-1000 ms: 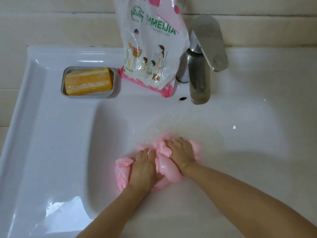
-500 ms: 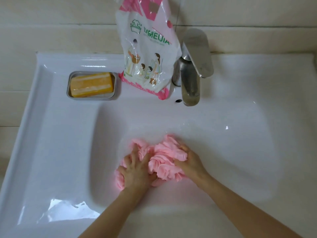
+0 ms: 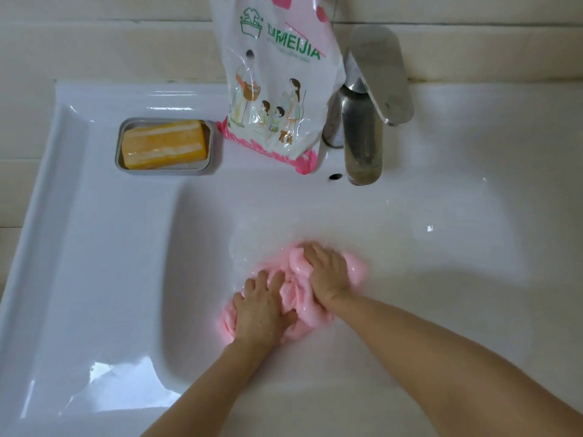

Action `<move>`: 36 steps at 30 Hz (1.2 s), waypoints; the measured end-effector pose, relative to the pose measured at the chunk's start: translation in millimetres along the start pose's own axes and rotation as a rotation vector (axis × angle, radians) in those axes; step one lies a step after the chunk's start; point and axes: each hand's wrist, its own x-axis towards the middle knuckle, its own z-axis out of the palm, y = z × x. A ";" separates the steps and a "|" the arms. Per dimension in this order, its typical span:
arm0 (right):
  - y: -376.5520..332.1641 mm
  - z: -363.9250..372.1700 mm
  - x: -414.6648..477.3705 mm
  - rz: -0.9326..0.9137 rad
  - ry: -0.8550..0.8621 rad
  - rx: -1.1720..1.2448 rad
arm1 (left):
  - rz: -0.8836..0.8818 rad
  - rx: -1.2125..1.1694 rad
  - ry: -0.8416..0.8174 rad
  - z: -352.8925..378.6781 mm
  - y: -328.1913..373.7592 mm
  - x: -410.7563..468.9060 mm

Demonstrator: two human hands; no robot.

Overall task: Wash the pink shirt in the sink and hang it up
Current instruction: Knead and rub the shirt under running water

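Both hands work the pink shirt low in the basin, just below the centre of the frame.

The right hand (image 3: 328,279) grips a bunched fold, fingers curled into it. The left hand (image 3: 260,310) presses flat on the wad beside it, fingers nearly straight. The pink shirt (image 3: 295,296) lies crumpled and wet on the floor of the sink (image 3: 126,247), under both palms. To scrub well, the left should pin the cloth while the right drags its fold across, turning the wad often. The faucet (image 3: 362,146), upper centre, shows no stream; the detergent bag (image 3: 277,89) and soap bar (image 3: 164,143) sit to its left.
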 end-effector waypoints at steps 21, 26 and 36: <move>27.6 -31.1 19.9 0.327 -0.284 0.435 | 0.034 -0.138 0.014 -3.1 -16.3 0.8; 96.7 -93.1 7.5 0.654 -0.236 0.679 | 0.000 -0.121 -0.004 -26.8 -34.1 -1.6; 14.1 -107.9 -17.0 -0.264 -0.543 0.070 | 0.317 0.181 0.082 -25.0 -53.4 -11.3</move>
